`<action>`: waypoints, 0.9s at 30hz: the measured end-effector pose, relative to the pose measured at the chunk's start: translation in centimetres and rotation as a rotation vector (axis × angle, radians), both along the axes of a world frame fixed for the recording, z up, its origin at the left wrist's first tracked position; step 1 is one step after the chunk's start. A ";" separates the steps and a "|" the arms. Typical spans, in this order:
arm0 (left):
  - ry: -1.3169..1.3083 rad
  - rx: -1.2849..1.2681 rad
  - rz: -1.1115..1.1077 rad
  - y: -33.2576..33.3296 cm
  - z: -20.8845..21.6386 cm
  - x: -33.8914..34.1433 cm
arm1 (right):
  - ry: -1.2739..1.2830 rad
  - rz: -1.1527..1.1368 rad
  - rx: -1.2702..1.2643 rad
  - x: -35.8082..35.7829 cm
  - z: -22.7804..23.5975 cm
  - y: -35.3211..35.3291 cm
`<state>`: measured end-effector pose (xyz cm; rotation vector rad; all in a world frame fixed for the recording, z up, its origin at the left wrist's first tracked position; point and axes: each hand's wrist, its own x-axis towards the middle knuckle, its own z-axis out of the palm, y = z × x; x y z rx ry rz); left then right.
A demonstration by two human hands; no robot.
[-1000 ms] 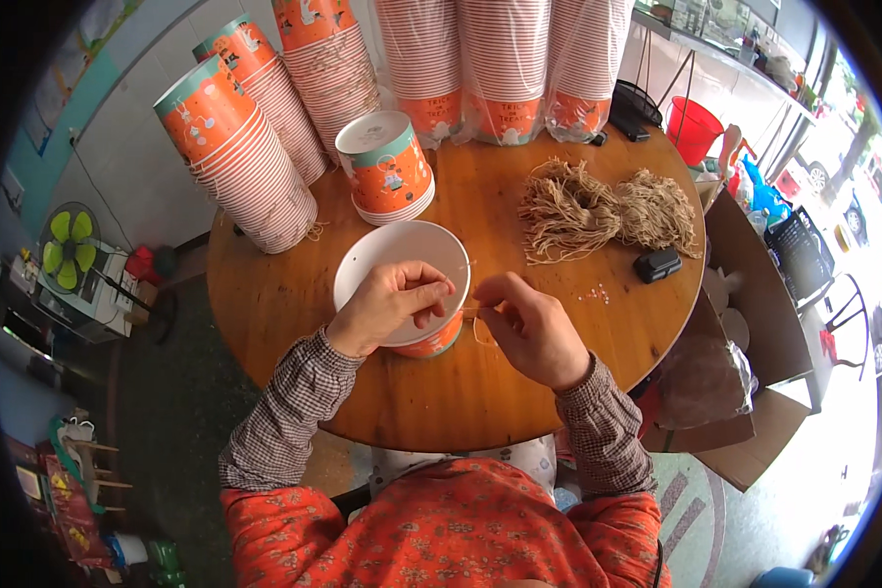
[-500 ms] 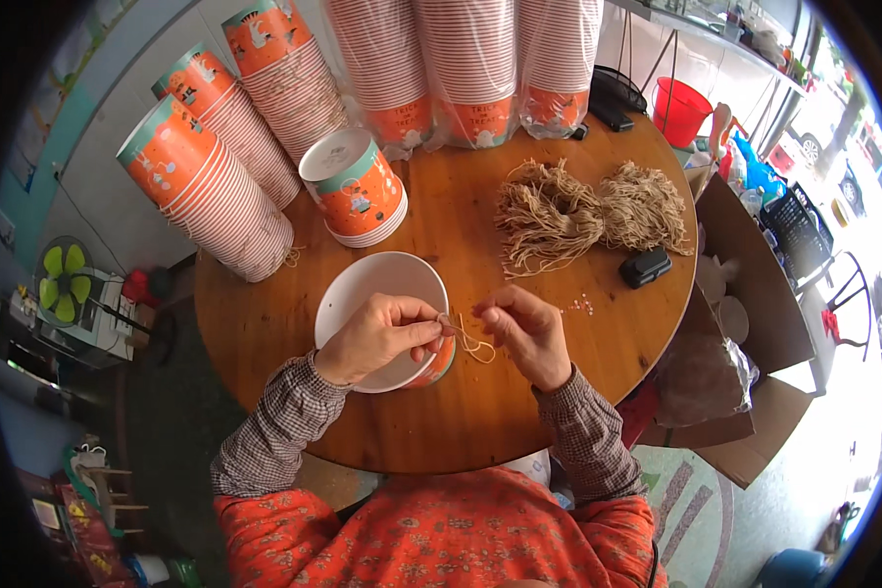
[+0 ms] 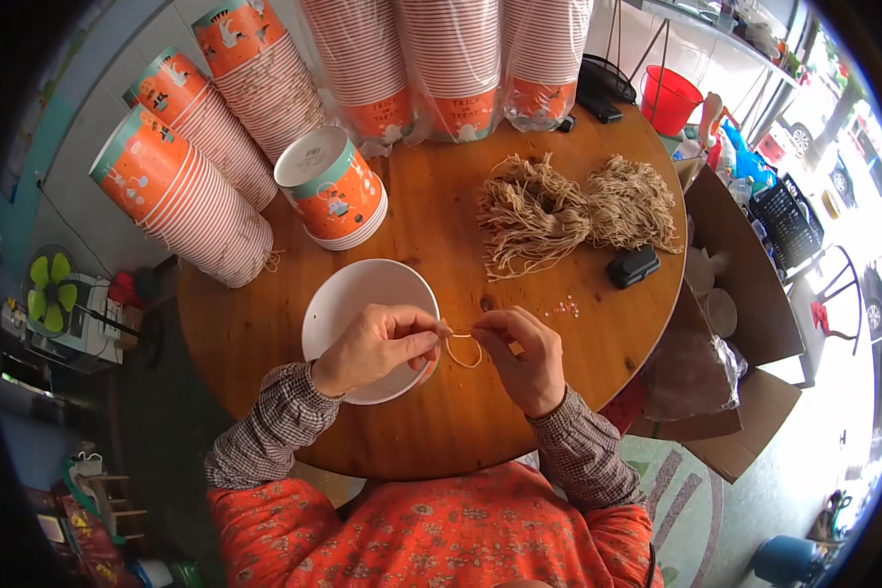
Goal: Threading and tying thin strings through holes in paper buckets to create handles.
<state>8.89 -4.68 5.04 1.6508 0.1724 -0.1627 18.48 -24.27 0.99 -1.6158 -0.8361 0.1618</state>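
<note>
A white-lined paper bucket (image 3: 355, 290) stands on the round wooden table, a sliver of its orange outside showing near my fingers. At its right rim my left hand (image 3: 380, 347) is closed in a pinch on a thin tan string (image 3: 479, 360). My right hand (image 3: 527, 357), just to the right, pinches the same string, which runs between the fingertips and hangs in a small loop below. Whether the string passes through the bucket's wall is hidden by my left fingers. A small dark spot, perhaps a hole, shows on the bucket's left inner wall.
Tall stacks of orange paper buckets (image 3: 206, 211) lean at the left, beside a short stack (image 3: 338, 201). Plastic-wrapped stacks (image 3: 461, 59) stand behind. Bundles of tan string (image 3: 539, 220), a black case (image 3: 633, 266) and tiny scraps (image 3: 566, 308) lie right. A cardboard box (image 3: 745, 265) adjoins the table.
My right hand has moved left toward my left hand and now pinches the string, its fingertips having been apart from it. The string's hanging part has become a rounder loop. The view has shifted slightly.
</note>
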 end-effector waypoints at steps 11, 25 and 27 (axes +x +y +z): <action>-0.101 0.313 -0.093 0.4 -0.5 -0.7 | -0.358 -0.148 -0.024 -1.4 0.6 -0.6; -0.035 -0.256 0.052 -0.2 0.7 -2.3 | -0.211 0.022 0.130 -2.8 1.2 2.3; -0.020 -0.268 0.039 -0.2 0.5 -2.5 | -0.155 0.024 0.107 -2.8 1.1 2.3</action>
